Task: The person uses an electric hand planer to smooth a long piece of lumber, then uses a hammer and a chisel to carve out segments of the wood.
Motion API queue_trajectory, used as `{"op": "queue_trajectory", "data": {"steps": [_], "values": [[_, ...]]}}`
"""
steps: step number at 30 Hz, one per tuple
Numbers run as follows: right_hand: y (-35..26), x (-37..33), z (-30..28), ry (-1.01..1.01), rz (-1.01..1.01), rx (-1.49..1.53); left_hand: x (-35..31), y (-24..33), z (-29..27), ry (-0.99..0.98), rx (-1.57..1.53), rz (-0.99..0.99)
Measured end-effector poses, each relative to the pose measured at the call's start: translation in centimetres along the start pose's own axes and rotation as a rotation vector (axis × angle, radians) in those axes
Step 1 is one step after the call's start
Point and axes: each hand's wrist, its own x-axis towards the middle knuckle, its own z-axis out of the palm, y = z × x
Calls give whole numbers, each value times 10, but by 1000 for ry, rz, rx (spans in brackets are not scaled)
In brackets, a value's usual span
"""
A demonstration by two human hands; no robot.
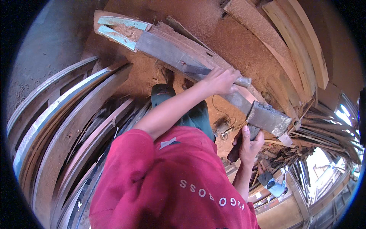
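Observation:
A chisel (196, 70) is gripped in my left hand (223, 81), whose fingers wrap round its handle. The blade points left and its tip is at a grey wooden beam (160, 46), seemingly touching it. My right hand (251, 144) is closed round the dark handle of a mallet (268, 119). Its blocky, worn grey head is over the near right part of the beam, to the right of the chisel's handle end. Two strips painted light blue (124, 21) form the beam's far left end, with wood shavings between them.
Curved boards stand on edge in a row (72, 103) at the left. More thick curved planks (289, 42) lie at the far right. Sawdust covers the brown ground (190, 17). Scrap wood (305, 133) is heaped at the right, near a person in light blue (276, 187).

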Motion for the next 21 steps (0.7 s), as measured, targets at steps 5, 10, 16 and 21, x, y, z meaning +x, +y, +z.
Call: {"op": "queue_trajectory", "data": {"steps": [5, 10, 16, 21], "values": [[9, 1, -2, -58, -49, -57, -42, 1, -95, 733, -513, 139], [-13, 13, 14, -159, -47, 20, -70, -65, -133, 1110, -1185, -95], [-55, 31, 37, -265, -233, -161, -63, -92, -110, 1276, -912, -124], [-71, 60, 50, -305, -529, -413, -55, -95, -102, 1337, -740, -72]]}}
